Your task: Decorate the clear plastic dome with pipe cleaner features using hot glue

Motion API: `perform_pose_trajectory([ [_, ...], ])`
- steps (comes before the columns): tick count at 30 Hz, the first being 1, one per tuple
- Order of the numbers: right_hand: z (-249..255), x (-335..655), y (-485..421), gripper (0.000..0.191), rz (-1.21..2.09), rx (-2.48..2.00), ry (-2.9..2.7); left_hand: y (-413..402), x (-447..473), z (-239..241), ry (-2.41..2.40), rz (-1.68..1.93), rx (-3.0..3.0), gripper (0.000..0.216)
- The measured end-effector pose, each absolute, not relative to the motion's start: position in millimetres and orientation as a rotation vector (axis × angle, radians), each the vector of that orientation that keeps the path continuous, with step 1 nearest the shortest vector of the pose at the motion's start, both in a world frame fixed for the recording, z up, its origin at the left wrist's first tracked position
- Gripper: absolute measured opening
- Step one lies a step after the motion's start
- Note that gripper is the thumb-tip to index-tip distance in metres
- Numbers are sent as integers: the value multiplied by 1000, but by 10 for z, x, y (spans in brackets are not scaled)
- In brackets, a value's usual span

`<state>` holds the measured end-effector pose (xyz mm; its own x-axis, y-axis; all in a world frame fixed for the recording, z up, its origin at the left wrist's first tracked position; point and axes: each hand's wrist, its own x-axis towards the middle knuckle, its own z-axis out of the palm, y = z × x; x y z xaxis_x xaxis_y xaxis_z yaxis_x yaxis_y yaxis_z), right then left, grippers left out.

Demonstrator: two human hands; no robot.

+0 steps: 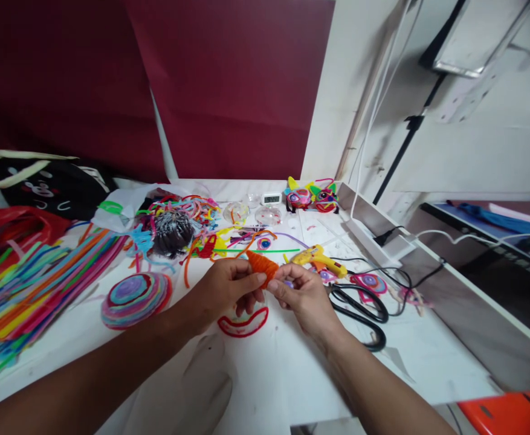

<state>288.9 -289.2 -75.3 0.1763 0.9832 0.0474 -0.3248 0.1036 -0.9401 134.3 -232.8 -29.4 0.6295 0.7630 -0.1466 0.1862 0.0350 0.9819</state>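
Between my two hands is an orange fuzzy piece (pixel 261 266), pointed at its upper left and looking like coiled pipe cleaner. My left hand (pixel 235 281) pinches its left side between thumb and fingers. At its lower right edge, the fingertips of my right hand (pixel 298 293) are pressed together on it. Just below the hands, a red-outlined crescent (pixel 243 326) lies on the white table (pixel 265 374). To the left sits a round, striped coil of many colours (pixel 136 297). Black-handled scissors (pixel 359 311) rest beside my right hand, their blades hidden.
A yellow glue gun (pixel 316 260) with a black cord lies behind my right hand. Bundled pipe cleaners (pixel 42 290) spread over the left side. Farther back are a tangled craft pile (pixel 174 229), a small digital clock (pixel 271 199) and two colourful figures (pixel 310 196). A grey ledge (pixel 446 296) borders the right.
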Motion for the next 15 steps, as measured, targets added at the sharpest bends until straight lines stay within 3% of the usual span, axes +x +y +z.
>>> perform_pose_trajectory([
  [15, -793, 2848, -2866, 31, 1166, -1001, -882, -2233, 1311, -319, 735, 454, 1547, 32],
])
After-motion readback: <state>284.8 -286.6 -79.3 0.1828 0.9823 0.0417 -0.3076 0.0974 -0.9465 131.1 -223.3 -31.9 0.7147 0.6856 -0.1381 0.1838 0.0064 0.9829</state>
